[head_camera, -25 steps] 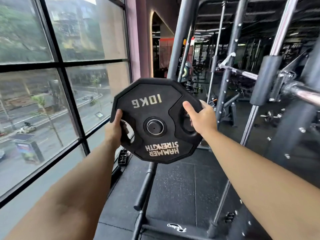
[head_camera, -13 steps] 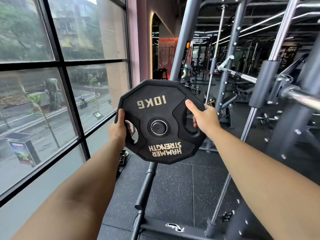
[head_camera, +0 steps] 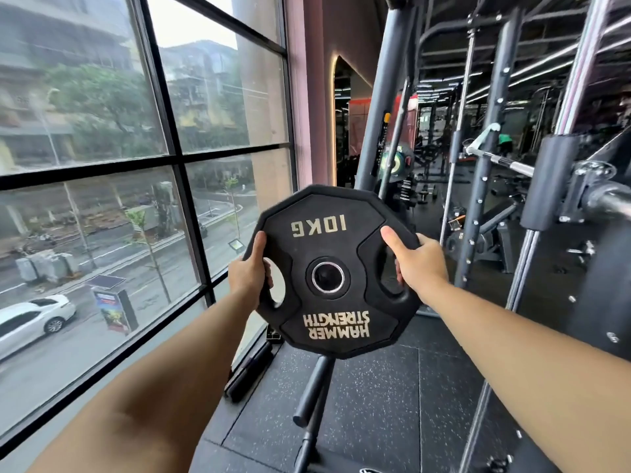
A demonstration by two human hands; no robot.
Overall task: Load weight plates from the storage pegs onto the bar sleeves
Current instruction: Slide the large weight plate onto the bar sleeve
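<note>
The plate (head_camera: 327,247), black and many-sided, hangs upright in the air at arm's length with its face towards the camera, its pale "10KG" and "HAMMER STRENGTH" lettering upside down. Both hands carry it by opposite edges. The left hand (head_camera: 248,273) clasps the left rim, thumb lying up the face and fingers curled through the left slot. The right hand (head_camera: 418,264) clasps the right rim, thumb stretched along the face above the right slot, its fingers wrapped out of sight behind the edge. The steel-ringed centre hole sits midway between the two grips. Straight below the grip a dark peg (head_camera: 314,387) slants up from the frame base; its upper part passes behind the plate's lower edge, and whether they touch cannot be told. Right of the right hand, somewhat higher and well apart, the bar sleeve (head_camera: 611,201) reaches in from the picture's edge beside a dark collar on a chrome rail. Above and behind the grip rises a grey upright (head_camera: 386,107), with further racks beyond. Left of the left hand stands a window (head_camera: 174,158) looking onto a wet street with a white car (head_camera: 30,319). Under both forearms lies speckled rubber floor (head_camera: 375,404)
</note>
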